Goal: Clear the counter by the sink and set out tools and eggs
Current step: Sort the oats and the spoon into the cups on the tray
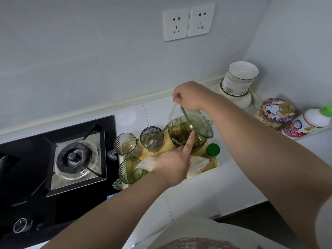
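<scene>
Home kitchen: gas hob (75, 157), stacked bowls (239, 79).

The left hand (172, 168) covers the middle of a white packet (197, 163) lying in the yellow tray (214, 165), so the packet's label cannot be seen. The right hand (190, 96) curls over the top of a green lid (197, 123), and its fingers (177, 98) are tucked under, hidden from view. They pinch something thin and clear; it is too faint to name. The stove (53, 159) is cut off at the left edge. The words on the white bottle (305, 125) are too small to read. The far side of the green-capped bottle (213, 150) is hidden.
</scene>
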Tool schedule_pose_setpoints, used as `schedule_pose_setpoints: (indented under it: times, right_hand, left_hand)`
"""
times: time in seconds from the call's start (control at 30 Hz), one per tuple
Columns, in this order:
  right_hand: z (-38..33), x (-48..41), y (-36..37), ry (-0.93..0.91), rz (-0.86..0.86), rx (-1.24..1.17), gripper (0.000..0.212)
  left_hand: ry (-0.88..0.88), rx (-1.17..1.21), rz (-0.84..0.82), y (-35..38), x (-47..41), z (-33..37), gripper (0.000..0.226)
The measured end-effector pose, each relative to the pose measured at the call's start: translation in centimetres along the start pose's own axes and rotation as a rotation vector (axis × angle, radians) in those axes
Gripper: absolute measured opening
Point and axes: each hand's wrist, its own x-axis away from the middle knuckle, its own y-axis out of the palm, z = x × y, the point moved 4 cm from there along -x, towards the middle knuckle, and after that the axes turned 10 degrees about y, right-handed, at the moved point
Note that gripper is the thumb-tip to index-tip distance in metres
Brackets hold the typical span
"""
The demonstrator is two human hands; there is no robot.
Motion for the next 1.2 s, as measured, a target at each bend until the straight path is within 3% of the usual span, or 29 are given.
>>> schedule_pose_setpoints:
  times: [0.17,0.43,0.5,0.7,1.03,1.2]
  right_hand:
    - [-1.6,-1.6,0.3,0.002,-0.221,0.161,0.029]
    - [-3.2,-5.6,3.3,0.017,-0.448,0.425,0.006]
    - [-3.2,-6.1,4.4,0.008,-0.494,0.465,0.019]
    - [-3.1,-5.3,5.9,0.042,-0.574,0.357,0.022]
    - [0.8,-3.3,1.2,0.023,-0.254,0.143,0.042]
    - [6.2,-0.6,3.3,0.171,-0.228,0.002,0.031]
  left_hand:
    - [0.003,0.037,-0.029,-0.3,0.0,-0.7,0.087]
    - [0.011,0.043,-0.038,-0.2,-0.2,-1.2,0.085]
    - [0.003,0.050,-0.038,-0.2,-0.1,-1.4,0.083]
    - [-0.009,0.047,-0.033,0.0,0.1,-1.5,0.074]
    - [-0.054,0.164,0.004,0.2,0.1,-1.7,0.071]
    - [-0.205,0.335,0.121,0.1,-0.2,-2.8,0.062]
